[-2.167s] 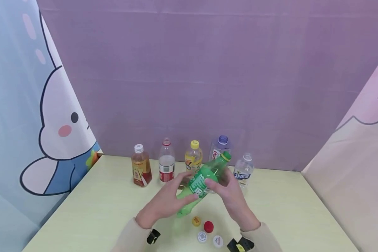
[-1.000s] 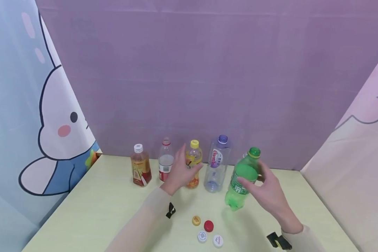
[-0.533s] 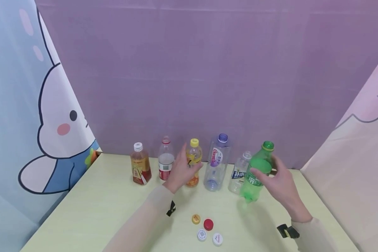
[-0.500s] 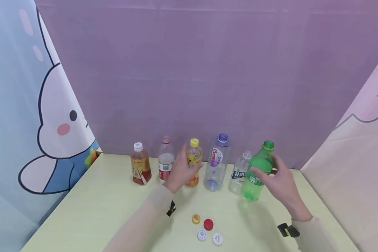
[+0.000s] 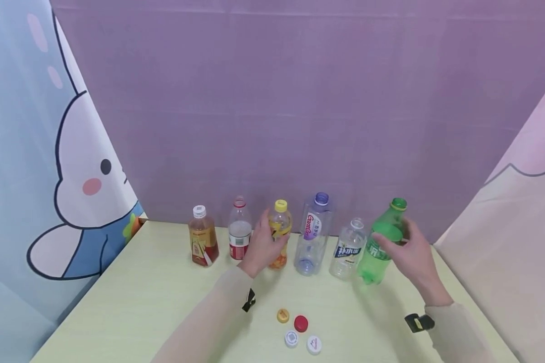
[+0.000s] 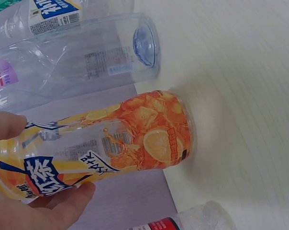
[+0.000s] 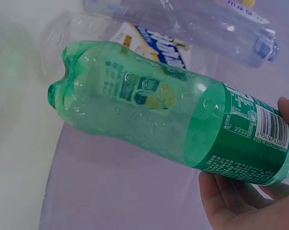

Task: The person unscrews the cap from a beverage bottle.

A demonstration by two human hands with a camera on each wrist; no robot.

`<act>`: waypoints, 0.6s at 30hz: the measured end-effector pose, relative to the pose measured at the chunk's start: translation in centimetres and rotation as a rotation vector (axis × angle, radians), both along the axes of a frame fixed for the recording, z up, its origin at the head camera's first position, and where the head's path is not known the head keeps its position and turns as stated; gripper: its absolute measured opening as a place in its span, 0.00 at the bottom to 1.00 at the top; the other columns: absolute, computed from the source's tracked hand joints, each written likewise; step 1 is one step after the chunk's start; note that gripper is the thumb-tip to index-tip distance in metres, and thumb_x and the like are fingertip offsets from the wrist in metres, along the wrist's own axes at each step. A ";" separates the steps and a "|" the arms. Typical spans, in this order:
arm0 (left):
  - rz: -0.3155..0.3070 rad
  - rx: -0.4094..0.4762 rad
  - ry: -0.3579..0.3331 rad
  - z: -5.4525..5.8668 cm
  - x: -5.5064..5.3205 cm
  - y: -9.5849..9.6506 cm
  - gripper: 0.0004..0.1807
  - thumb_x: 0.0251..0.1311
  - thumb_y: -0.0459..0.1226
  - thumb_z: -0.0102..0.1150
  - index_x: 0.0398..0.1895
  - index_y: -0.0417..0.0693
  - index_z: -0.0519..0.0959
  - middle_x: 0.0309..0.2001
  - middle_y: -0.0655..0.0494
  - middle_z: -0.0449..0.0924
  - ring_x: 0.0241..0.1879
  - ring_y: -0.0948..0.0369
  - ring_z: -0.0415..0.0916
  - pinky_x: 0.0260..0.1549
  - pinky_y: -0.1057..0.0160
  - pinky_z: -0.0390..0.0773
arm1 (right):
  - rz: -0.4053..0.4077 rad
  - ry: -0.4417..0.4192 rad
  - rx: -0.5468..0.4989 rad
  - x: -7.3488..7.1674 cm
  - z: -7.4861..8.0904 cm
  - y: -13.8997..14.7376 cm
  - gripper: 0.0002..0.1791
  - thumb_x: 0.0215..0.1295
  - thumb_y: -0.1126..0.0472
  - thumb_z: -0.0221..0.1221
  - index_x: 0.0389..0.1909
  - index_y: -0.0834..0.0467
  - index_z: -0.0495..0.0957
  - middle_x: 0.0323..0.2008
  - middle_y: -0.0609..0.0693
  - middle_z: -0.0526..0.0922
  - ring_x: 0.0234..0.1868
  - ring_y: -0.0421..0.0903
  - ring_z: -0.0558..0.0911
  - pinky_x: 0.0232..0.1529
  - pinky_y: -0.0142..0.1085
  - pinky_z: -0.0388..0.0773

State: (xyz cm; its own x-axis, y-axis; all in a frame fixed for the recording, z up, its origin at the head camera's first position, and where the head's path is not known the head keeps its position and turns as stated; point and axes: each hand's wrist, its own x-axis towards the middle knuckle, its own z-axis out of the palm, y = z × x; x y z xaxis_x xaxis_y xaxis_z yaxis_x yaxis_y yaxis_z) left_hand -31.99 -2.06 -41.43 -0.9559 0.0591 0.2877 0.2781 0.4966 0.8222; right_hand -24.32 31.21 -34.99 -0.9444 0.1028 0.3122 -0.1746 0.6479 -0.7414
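My right hand (image 5: 411, 252) grips a green plastic soda bottle (image 5: 381, 244) around its label, at the right end of a row of bottles. The bottle leans slightly to the right; in the right wrist view its ridged base (image 7: 63, 91) appears just off the table. Whether its mouth is capped, I cannot tell. My left hand (image 5: 264, 247) is around the upper label of a yellow-capped tea bottle (image 6: 149, 129) with an orange and lemon print. Thumb and fingers lie on opposite sides of it. That bottle stands upright on the table.
An amber drink bottle (image 5: 203, 239) and a red-labelled clear bottle (image 5: 239, 234) stand left of the tea bottle. A tall bluish bottle (image 5: 310, 252) and a clear uncapped bottle (image 5: 346, 252) stand between my hands. In front lie loose yellow (image 5: 283, 316), red (image 5: 301, 323) and white caps (image 5: 291, 338).
Both hands held the tilted green bottle earlier. My left hand let go and moved to the tea bottle. My right hand carried the green bottle rightward and back, past the clear bottle, turning it more upright.
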 end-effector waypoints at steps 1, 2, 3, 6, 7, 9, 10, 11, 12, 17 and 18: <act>0.002 0.001 0.001 0.0 0.0 0.0 0.48 0.66 0.44 0.67 0.80 0.47 0.47 0.72 0.37 0.61 0.69 0.41 0.65 0.64 0.40 0.71 | -0.008 -0.003 -0.001 -0.2 -0.1 0.2 0.52 0.68 0.40 0.63 0.79 0.64 0.49 0.65 0.70 0.70 0.58 0.65 0.75 0.47 0.38 0.77; 0.005 0.002 0.005 0.0 0.0 0.0 0.48 0.66 0.44 0.67 0.80 0.48 0.47 0.71 0.37 0.62 0.69 0.42 0.66 0.63 0.40 0.71 | -0.015 -0.006 -0.003 -0.4 -0.3 0.3 0.52 0.68 0.39 0.62 0.79 0.64 0.49 0.65 0.70 0.69 0.58 0.65 0.75 0.49 0.41 0.77; 0.008 0.003 0.009 -0.1 0.0 0.0 0.48 0.65 0.44 0.67 0.80 0.48 0.48 0.71 0.38 0.62 0.69 0.42 0.66 0.63 0.40 0.71 | -0.023 -0.008 -0.003 -0.7 -0.4 0.5 0.53 0.68 0.39 0.62 0.79 0.64 0.48 0.65 0.70 0.69 0.59 0.65 0.75 0.50 0.45 0.76; 0.015 0.007 0.027 -0.2 0.0 0.0 0.48 0.64 0.43 0.68 0.80 0.49 0.48 0.70 0.38 0.63 0.68 0.42 0.67 0.62 0.40 0.72 | -0.042 -0.012 -0.013 -1.5 -1.1 1.1 0.53 0.68 0.37 0.61 0.79 0.64 0.47 0.65 0.71 0.68 0.60 0.67 0.73 0.54 0.53 0.75; 0.018 0.005 0.032 -0.2 -0.1 0.0 0.48 0.64 0.43 0.68 0.79 0.49 0.49 0.70 0.38 0.63 0.68 0.42 0.67 0.62 0.40 0.72 | -0.044 -0.011 -0.020 -1.8 -1.3 1.2 0.53 0.68 0.38 0.61 0.79 0.65 0.47 0.66 0.72 0.68 0.60 0.67 0.73 0.56 0.56 0.74; 0.022 0.011 0.039 -0.3 -0.1 0.0 0.48 0.64 0.42 0.68 0.79 0.49 0.49 0.70 0.38 0.63 0.67 0.42 0.67 0.62 0.40 0.72 | -0.046 -0.006 -0.026 -2.3 -1.8 1.6 0.53 0.68 0.38 0.61 0.79 0.65 0.47 0.66 0.72 0.67 0.61 0.68 0.73 0.57 0.59 0.74; 0.024 0.011 0.041 -0.4 -0.1 0.1 0.48 0.64 0.42 0.68 0.79 0.48 0.49 0.70 0.38 0.62 0.67 0.42 0.67 0.62 0.40 0.72 | -0.047 -0.005 -0.031 -2.5 -2.1 1.7 0.53 0.68 0.39 0.61 0.79 0.65 0.48 0.66 0.72 0.67 0.61 0.68 0.73 0.58 0.59 0.73; 0.024 0.013 0.042 -0.4 -0.1 0.1 0.48 0.64 0.42 0.68 0.79 0.48 0.49 0.70 0.38 0.62 0.67 0.42 0.67 0.62 0.40 0.72 | -0.047 -0.001 -0.032 -2.7 -2.3 1.9 0.52 0.69 0.40 0.61 0.78 0.66 0.48 0.66 0.72 0.68 0.61 0.68 0.73 0.58 0.60 0.73; 0.027 0.008 0.040 -0.5 -0.1 0.1 0.48 0.64 0.43 0.68 0.79 0.48 0.49 0.70 0.39 0.62 0.67 0.42 0.67 0.62 0.40 0.72 | -0.049 0.003 -0.030 -2.8 -2.5 2.0 0.52 0.69 0.40 0.62 0.78 0.66 0.48 0.65 0.73 0.68 0.61 0.68 0.73 0.59 0.60 0.73; 0.031 -0.002 0.034 -0.5 0.0 0.1 0.48 0.63 0.44 0.68 0.79 0.48 0.49 0.70 0.39 0.62 0.67 0.43 0.67 0.61 0.40 0.74 | -0.046 0.010 -0.021 -3.4 -3.4 2.5 0.51 0.70 0.41 0.61 0.77 0.68 0.49 0.65 0.73 0.68 0.61 0.70 0.72 0.59 0.62 0.72; 0.031 -0.006 0.033 -0.5 0.1 0.1 0.48 0.63 0.44 0.68 0.79 0.48 0.49 0.69 0.39 0.63 0.67 0.43 0.68 0.61 0.39 0.74 | -0.042 0.008 -0.021 -3.5 -3.5 2.6 0.51 0.70 0.42 0.61 0.77 0.68 0.48 0.65 0.74 0.68 0.62 0.70 0.72 0.60 0.63 0.71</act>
State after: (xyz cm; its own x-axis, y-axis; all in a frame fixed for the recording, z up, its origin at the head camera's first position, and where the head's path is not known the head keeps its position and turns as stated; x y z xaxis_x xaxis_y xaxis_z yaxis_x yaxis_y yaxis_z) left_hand -31.92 -1.97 -41.93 -0.9474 0.0309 0.3185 0.2890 0.5101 0.8101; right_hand -27.86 33.81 -38.53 -0.9364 0.1491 0.3176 -0.1536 0.6395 -0.7533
